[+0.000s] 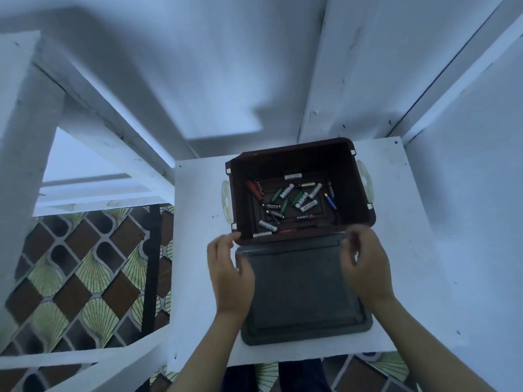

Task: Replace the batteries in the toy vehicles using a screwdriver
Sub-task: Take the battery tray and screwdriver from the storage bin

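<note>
A dark brown box (357, 181) stands open on the white table (198, 250). Inside lie several loose batteries (308, 206) and a red-handled screwdriver (254, 189). The grey lid (302, 292) lies flat on the table just in front of the box. My left hand (229, 274) rests over the lid's left edge, fingertips near the box's front left corner. My right hand (363, 267) hovers over the lid's right far corner, fingers curled and apart. Neither hand clearly grips anything. No toy vehicle is in view.
White walls rise behind and to the right of the table. A white frame (93, 128) stands to the left. Patterned tile floor (79, 267) lies below the table's left and front edges. The box has pale side handles (225, 200).
</note>
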